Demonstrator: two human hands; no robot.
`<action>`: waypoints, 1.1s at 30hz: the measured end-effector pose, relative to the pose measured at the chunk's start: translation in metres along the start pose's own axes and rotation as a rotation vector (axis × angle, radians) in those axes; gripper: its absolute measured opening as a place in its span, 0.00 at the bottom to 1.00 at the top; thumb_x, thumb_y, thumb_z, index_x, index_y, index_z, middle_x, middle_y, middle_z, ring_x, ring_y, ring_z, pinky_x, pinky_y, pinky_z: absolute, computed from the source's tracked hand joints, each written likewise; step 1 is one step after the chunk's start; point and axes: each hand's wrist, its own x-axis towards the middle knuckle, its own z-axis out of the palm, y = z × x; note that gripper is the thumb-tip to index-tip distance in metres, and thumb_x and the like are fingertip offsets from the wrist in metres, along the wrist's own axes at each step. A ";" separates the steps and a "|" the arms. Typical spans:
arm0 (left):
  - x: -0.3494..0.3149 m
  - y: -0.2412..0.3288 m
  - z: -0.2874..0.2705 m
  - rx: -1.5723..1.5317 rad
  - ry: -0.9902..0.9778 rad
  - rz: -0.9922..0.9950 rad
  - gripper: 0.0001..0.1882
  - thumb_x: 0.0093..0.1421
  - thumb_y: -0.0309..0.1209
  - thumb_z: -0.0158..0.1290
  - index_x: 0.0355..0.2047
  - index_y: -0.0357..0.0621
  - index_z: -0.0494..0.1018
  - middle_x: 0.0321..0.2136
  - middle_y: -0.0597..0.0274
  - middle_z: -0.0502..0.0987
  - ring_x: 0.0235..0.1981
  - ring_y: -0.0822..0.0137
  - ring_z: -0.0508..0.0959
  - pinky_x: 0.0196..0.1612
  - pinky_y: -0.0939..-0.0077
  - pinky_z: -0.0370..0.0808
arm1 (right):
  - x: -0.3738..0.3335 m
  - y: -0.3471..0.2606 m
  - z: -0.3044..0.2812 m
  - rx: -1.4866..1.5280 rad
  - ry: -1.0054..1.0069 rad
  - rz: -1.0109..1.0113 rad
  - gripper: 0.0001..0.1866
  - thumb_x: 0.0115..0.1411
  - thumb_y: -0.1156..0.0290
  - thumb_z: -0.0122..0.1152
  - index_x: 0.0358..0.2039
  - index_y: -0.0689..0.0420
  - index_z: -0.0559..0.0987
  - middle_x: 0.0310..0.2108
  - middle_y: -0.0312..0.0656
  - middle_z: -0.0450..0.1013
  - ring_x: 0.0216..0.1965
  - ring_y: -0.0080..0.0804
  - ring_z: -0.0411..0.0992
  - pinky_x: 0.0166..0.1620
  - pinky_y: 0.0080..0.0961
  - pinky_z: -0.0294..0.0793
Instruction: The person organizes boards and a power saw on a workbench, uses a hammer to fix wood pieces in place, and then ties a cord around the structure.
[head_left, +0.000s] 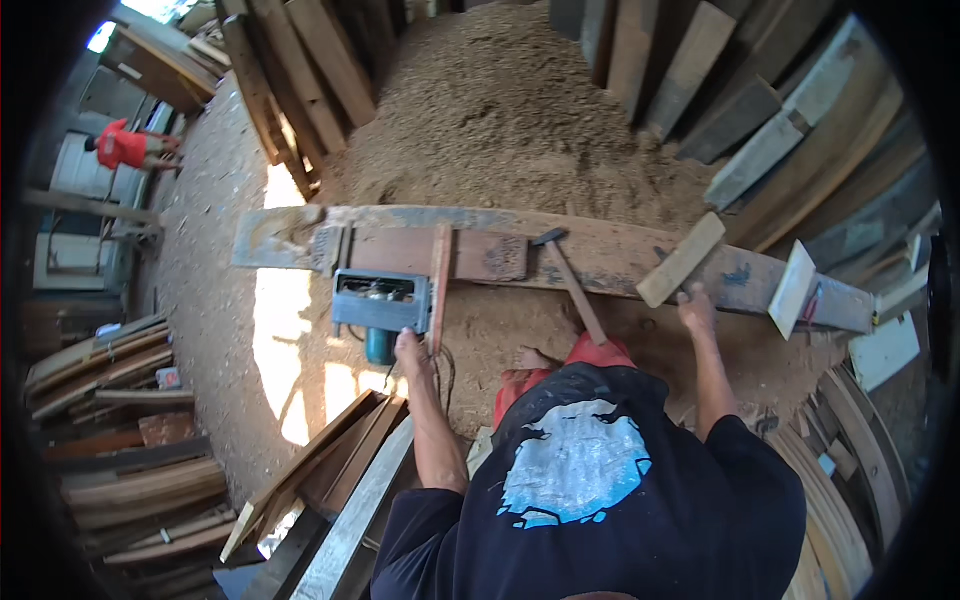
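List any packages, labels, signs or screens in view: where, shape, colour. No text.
Packages, signs, screens: none visible.
Plate-like panel on top of the blue power tool: oblong, grey metal, by the left hand at the long plank; too small to tell if it is a label.
Shirt print: rounded pale blue patch on a dark back, lower centre.

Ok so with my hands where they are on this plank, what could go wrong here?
The left hand is at the power saw; its cord trails past your arm and might snag. The hammer lies loose on the plank and could get knocked off. Sawdust underfoot and your bare foot could mean a slip or a hit toe.
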 end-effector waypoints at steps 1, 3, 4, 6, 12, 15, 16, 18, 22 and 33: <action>-0.003 -0.001 0.003 -0.016 -0.037 0.014 0.14 0.70 0.37 0.45 0.41 0.37 0.73 0.35 0.61 0.77 0.36 0.67 0.75 0.42 0.69 0.73 | -0.004 0.001 0.000 -0.029 -0.033 0.051 0.27 0.60 0.59 0.57 0.57 0.60 0.69 0.57 0.59 0.68 0.61 0.57 0.62 0.65 0.45 0.60; -0.021 0.014 0.027 -0.042 -0.128 0.067 0.16 0.70 0.39 0.44 0.40 0.37 0.73 0.33 0.60 0.76 0.35 0.67 0.77 0.37 0.72 0.75 | -0.021 0.009 -0.002 -0.003 0.122 0.100 0.30 0.59 0.57 0.59 0.58 0.59 0.68 0.58 0.59 0.66 0.61 0.59 0.60 0.64 0.46 0.59; -0.027 0.025 0.033 -0.072 -0.117 -0.080 0.18 0.70 0.40 0.43 0.41 0.35 0.72 0.35 0.58 0.76 0.35 0.66 0.77 0.36 0.71 0.76 | -0.025 0.016 -0.012 0.074 0.147 0.156 0.31 0.59 0.56 0.60 0.59 0.59 0.67 0.58 0.59 0.65 0.61 0.60 0.60 0.64 0.47 0.59; -0.016 0.026 0.017 0.012 -0.106 -0.076 0.20 0.71 0.41 0.43 0.46 0.35 0.71 0.38 0.56 0.76 0.37 0.63 0.77 0.39 0.66 0.78 | -0.018 0.049 -0.021 0.132 0.258 0.226 0.32 0.59 0.55 0.61 0.60 0.57 0.66 0.59 0.60 0.64 0.62 0.59 0.60 0.64 0.46 0.59; -0.013 0.025 0.012 -0.065 -0.035 -0.186 0.20 0.71 0.43 0.43 0.48 0.37 0.70 0.38 0.56 0.74 0.38 0.61 0.75 0.41 0.64 0.77 | -0.006 0.142 -0.071 0.281 0.440 0.634 0.37 0.59 0.55 0.63 0.63 0.59 0.61 0.59 0.62 0.63 0.61 0.59 0.62 0.64 0.46 0.61; -0.011 0.035 0.026 -0.075 -0.089 -0.252 0.21 0.71 0.45 0.42 0.48 0.37 0.70 0.37 0.56 0.75 0.37 0.59 0.77 0.36 0.64 0.78 | 0.024 0.265 -0.049 0.451 0.569 0.734 0.39 0.59 0.55 0.64 0.63 0.62 0.60 0.60 0.63 0.63 0.61 0.57 0.63 0.62 0.46 0.63; -0.006 0.036 0.027 -0.077 -0.067 -0.228 0.22 0.71 0.45 0.42 0.48 0.37 0.70 0.36 0.55 0.76 0.35 0.58 0.77 0.36 0.63 0.79 | 0.038 0.294 -0.037 0.586 0.657 0.728 0.39 0.59 0.55 0.65 0.63 0.64 0.60 0.61 0.63 0.62 0.60 0.56 0.64 0.62 0.46 0.64; -0.008 0.034 0.022 -0.110 -0.017 -0.261 0.22 0.71 0.46 0.42 0.46 0.38 0.71 0.32 0.57 0.76 0.29 0.60 0.77 0.31 0.67 0.79 | 0.055 0.320 -0.025 0.547 0.738 0.859 0.32 0.61 0.55 0.64 0.56 0.63 0.66 0.47 0.55 0.72 0.49 0.42 0.73 0.49 0.41 0.73; -0.008 0.045 -0.012 0.041 -0.136 -0.111 0.11 0.64 0.36 0.53 0.35 0.40 0.73 0.24 0.64 0.73 0.22 0.67 0.74 0.19 0.74 0.70 | 0.072 0.344 -0.038 1.145 0.462 1.038 0.24 0.61 0.54 0.63 0.47 0.58 0.70 0.23 0.36 0.68 0.22 0.27 0.67 0.24 0.31 0.66; -0.171 -0.062 0.058 0.203 -0.168 -0.768 0.11 0.64 0.42 0.49 0.28 0.53 0.66 0.19 0.69 0.67 0.16 0.71 0.66 0.18 0.73 0.64 | 0.157 0.460 0.006 1.969 0.423 0.789 0.12 0.63 0.58 0.56 0.39 0.52 0.74 0.27 0.34 0.69 0.29 0.31 0.69 0.28 0.30 0.67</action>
